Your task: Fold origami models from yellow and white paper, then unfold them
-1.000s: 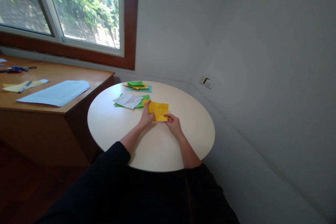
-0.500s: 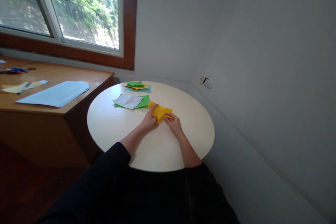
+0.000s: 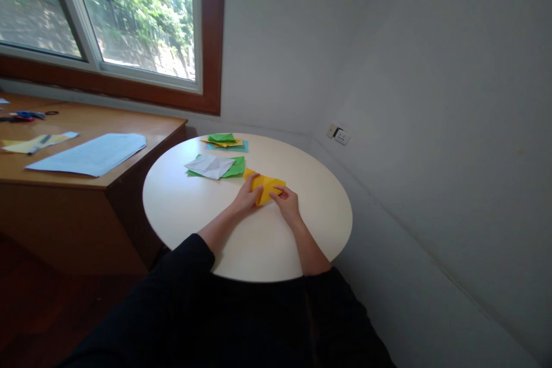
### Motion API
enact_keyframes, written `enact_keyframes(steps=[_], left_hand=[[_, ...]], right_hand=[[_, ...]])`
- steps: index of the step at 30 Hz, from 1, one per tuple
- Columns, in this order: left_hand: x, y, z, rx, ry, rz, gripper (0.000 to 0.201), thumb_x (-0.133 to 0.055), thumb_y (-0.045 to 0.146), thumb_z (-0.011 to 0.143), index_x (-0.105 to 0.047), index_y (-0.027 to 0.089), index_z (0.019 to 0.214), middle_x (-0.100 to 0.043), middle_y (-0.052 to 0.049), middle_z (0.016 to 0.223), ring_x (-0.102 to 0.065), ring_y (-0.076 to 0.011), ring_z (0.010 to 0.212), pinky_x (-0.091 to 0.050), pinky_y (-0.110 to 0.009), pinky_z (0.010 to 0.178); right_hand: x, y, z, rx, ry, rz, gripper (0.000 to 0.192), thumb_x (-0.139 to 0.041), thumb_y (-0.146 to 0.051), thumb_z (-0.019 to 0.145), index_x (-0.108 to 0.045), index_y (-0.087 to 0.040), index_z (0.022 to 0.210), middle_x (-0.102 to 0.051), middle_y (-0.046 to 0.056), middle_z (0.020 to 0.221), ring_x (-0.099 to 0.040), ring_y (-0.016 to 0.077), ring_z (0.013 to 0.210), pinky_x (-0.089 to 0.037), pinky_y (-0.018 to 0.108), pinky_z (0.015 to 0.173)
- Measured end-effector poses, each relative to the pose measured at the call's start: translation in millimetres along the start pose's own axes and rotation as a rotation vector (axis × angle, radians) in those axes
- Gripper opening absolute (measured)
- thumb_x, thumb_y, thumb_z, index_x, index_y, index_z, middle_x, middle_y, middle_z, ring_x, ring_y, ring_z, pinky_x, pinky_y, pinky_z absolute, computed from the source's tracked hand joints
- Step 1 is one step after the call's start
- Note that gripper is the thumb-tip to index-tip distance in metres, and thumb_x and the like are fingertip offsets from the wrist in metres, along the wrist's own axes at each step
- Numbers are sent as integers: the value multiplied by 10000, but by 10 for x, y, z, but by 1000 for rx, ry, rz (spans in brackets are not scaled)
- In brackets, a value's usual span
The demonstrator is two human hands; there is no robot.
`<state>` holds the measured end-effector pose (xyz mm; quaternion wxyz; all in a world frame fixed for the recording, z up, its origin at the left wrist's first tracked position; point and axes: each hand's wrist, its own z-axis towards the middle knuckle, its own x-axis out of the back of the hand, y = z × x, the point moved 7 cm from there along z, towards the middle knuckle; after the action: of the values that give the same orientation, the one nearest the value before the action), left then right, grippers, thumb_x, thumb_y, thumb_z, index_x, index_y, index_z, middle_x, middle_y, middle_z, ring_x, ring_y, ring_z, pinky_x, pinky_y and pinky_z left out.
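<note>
A folded sheet of yellow paper (image 3: 268, 186) is held between both hands over the round white table (image 3: 259, 247). My left hand (image 3: 246, 194) grips its left side, the thumb lying across the front. At the right edge, the fingers of my right hand (image 3: 286, 201) pinch the paper. Creases show on its face; its underside is hidden. Just left of my left hand lies a white sheet (image 3: 210, 167) on top of green paper (image 3: 235, 167).
Farther back on the round table is a stack of green, yellow and blue papers (image 3: 222, 139). A wooden desk (image 3: 159, 121) on the left holds pale blue sheets (image 3: 92, 153), a pen (image 3: 39, 144) and scissors (image 3: 30, 116). Walls close in behind and to the right.
The yellow paper has tilted and its lower edge has dropped slightly. My left thumb has moved up onto its face, and my right hand has shifted a little to the right.
</note>
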<state>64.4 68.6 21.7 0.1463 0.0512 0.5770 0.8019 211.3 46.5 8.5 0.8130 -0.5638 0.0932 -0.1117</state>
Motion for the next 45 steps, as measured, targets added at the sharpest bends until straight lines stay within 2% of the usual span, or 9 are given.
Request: enact_keyframes(steps=[6, 12, 18, 25, 30, 36, 40, 45], left_hand=[[27, 14, 10, -54, -18, 154, 613, -670, 236, 635, -403, 183, 1184, -514, -98, 1117, -548, -211, 937, -447, -360, 831], [30, 31, 12, -87, -26, 183, 623, -628, 181, 643, -375, 181, 1212, -512, -100, 1113, -550, -222, 936, -453, -379, 827], [66, 107, 28, -128, 4, 236, 680, -611, 159, 635, -317, 143, 1248, -408, -147, 1239, -479, -253, 1065, -405, -399, 904], [99, 167, 38, -168, 15, 183, 768, -607, 131, 636, -245, 161, 1313, -338, -130, 1330, -373, -252, 1201, -309, -380, 1006], [112, 175, 31, -158, 35, 197, 797, -606, 109, 626, -244, 181, 1332, -279, -114, 1397, -300, -259, 1266, -258, -375, 1041], [94, 134, 40, -132, 4, 116, 828, -612, 125, 622, -216, 196, 1346, -281, -127, 1399, -359, -256, 1226, -334, -378, 991], [79, 132, 24, -95, 0, 56, 852, -628, 145, 622, -196, 215, 1353, -299, -133, 1390, -441, -241, 1148, -414, -354, 911], [87, 108, 38, -50, 6, -42, 889, -661, 211, 632, -162, 236, 1369, -408, -137, 1310, -562, -216, 966, -484, -359, 797]], right_hand=[[-10, -3, -15, -36, 17, -11, 322, -733, -303, 506, -618, -155, 768, -632, -12, 634, -576, 126, 526, -477, 260, 538], [-33, -74, -42, -54, 8, -33, 327, -725, -313, 507, -611, -162, 774, -636, -5, 637, -575, 123, 474, -464, 252, 490], [-27, -129, -59, -41, 10, -49, 334, -684, -354, 576, -581, -167, 833, -608, -26, 578, -562, 119, 451, -446, 244, 467], [53, -156, -52, 4, 79, -35, 522, -672, -357, 603, -511, -173, 1064, -555, -71, 541, -576, 129, 506, -472, 265, 554], [95, -106, -25, -3, 110, -39, 561, -666, -362, 602, -521, -151, 1102, -604, -25, 642, -600, 147, 618, -493, 290, 631], [78, -39, -3, -30, 71, -42, 364, -662, -355, 601, -629, -152, 901, -666, 70, 882, -612, 185, 785, -497, 322, 727], [89, -64, -7, -3, 84, -74, 317, -665, -347, 599, -651, -150, 847, -675, 77, 886, -605, 197, 823, -488, 333, 751], [78, -147, -23, 35, 81, -123, 305, -668, -338, 601, -660, -165, 852, -679, 61, 876, -594, 186, 797, -486, 315, 716]])
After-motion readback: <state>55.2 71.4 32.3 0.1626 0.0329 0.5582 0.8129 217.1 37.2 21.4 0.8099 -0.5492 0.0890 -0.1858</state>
